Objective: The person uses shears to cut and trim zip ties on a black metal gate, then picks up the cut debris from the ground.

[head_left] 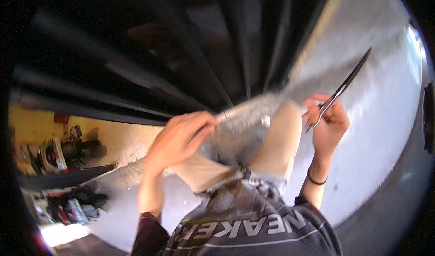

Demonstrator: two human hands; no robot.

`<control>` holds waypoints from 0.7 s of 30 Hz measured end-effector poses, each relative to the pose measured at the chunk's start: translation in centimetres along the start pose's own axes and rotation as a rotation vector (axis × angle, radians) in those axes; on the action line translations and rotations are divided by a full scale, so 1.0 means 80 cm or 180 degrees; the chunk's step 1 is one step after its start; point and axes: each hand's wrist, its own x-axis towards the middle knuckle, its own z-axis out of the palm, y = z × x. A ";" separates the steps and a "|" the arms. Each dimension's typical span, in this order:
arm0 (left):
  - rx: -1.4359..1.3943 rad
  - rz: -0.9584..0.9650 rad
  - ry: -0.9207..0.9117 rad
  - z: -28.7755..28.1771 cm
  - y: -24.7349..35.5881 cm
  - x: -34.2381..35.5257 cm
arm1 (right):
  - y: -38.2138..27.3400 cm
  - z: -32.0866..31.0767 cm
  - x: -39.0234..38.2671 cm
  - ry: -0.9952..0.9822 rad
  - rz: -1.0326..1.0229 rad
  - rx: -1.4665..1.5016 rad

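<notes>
My right hand (331, 120) is raised at the right, its fingers closed around a long, thin, dark metal tool (345, 84). The tool tapers to a point at its upper right end and has a shiny edge; blur hides its exact kind. Bent over at the centre left, my left hand (181, 140) has thumb and fingertips drawn together, beside the lower edge of a large black ribbed sheet (190, 56). Whatever lies between those fingertips, if anything, cannot be made out.
Below my hands are my bent knees in beige trousers (277, 142). Grey floor (367, 142) stretches along the right. Motorbikes (68, 151) stand at the far left by a yellowish wall (120, 136). The black sheet fills the upper part of the view.
</notes>
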 end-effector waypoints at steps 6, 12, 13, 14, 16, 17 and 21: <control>-0.0077 -0.1460 -0.0272 0.296 -0.268 -0.004 | 0.128 -0.040 -0.095 0.1011 0.1199 -0.0555; -0.0167 -0.2124 0.0287 0.497 -0.348 0.076 | 0.233 -0.060 -0.070 0.1468 0.1094 -0.1081; -0.0018 -0.2056 0.0492 0.518 -0.359 0.083 | 0.242 -0.063 -0.075 0.1518 0.1171 -0.1250; 0.0151 -0.2001 0.0733 0.534 -0.369 0.089 | 0.245 -0.065 -0.080 0.1531 0.1181 -0.1175; 0.0728 -0.1808 0.1147 0.565 -0.393 0.107 | 0.248 -0.065 -0.087 0.1454 0.1013 -0.1202; 0.0872 -0.1855 0.1159 0.578 -0.401 0.107 | 0.250 -0.065 -0.089 0.1429 0.0921 -0.1208; 0.1384 -0.1941 0.1108 0.609 -0.411 0.118 | 0.258 -0.072 -0.096 0.1448 0.0928 -0.1073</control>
